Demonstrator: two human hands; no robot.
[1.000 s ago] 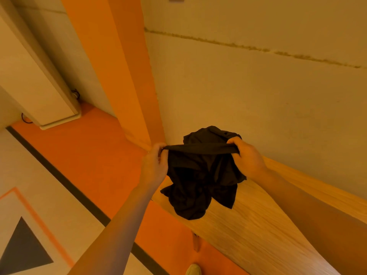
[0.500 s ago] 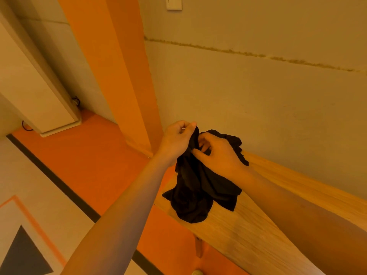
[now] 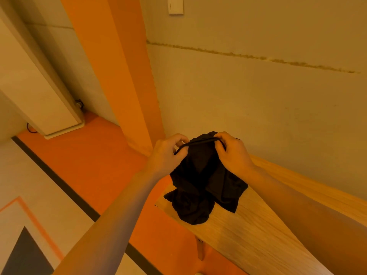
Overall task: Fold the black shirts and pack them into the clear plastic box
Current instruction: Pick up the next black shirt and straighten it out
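Head view, one frame, catalogued near to far. Nearest us, two bare forearms rise from the lower edge, both cut off below the elbow by the frame. Left hand (image 3: 165, 153): raised, back toward us, fingers curled, thumb and fingertips pinching one end of a taut hem. Right hand (image 3: 232, 150): raised level with it and close beside it, fingers curled over, pinching the other end of the same hem. Black shirt (image 3: 200, 183): one item, held up by that stretched edge between our hands; the rest hangs crumpled, its lower folds bunched on the near-left corner of the wooden table (image 3: 248, 241) and reaching the table's left edge. We cannot tell which part of the garment the hem belongs to, nor make out sleeves within the dark folds. Table: light wood grain, its left edge running diagonally, bare surface extending right of the shirt; its far side lies along the wall (image 3: 258, 96), its right part passes behind our right forearm and out of frame, and one leg shows below the edge. Left of the table, orange floor (image 3: 95, 165) lies open toward an orange column (image 3: 127, 76). Farthest, a pale cabinet (image 3: 35, 96) stands at upper left, cut off by the frame, and a wall switch plate (image 3: 175, 5) is cropped at the top.
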